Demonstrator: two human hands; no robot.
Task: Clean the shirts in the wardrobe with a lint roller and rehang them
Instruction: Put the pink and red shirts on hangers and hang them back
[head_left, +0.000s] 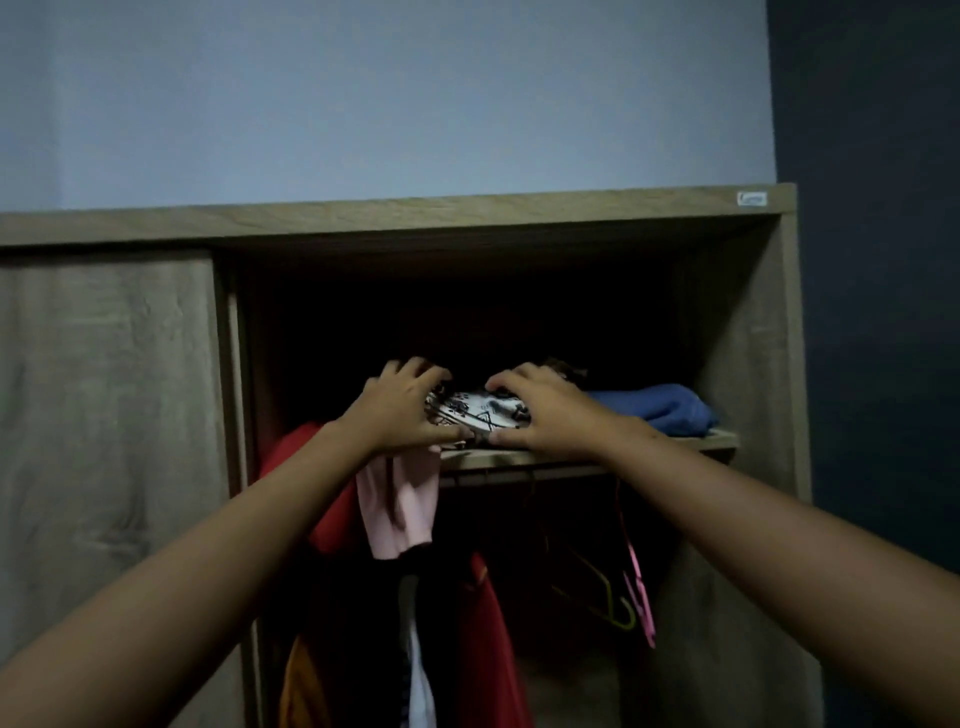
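**Clerk:** Forearms, two, bare, nearest the lens, both stretched up and forward to the wardrobe shelf (597, 453).

**Checker:** Hands?

**Clerk:** Left hand (402, 410): fingers curled over the left end of a folded white patterned garment (480, 410), thumb under its front edge. Right hand (540, 410): same clasp on the right end. Both closed on it, likely to lift it off level, without unfolding.

**Checker:** Neighbouring stock?

**Clerk:** Folded blue garment (660, 408), same shelf, just right of the right hand. Below the shelf: pink cloth (400, 509) hanging at the left wrist, red shirt (483, 639) on the rail, empty hangers (623, 597) to the right.

**Checker:** Lint roller?

**Clerk:** Not in view. Sliding door (104, 415) covers the left half.
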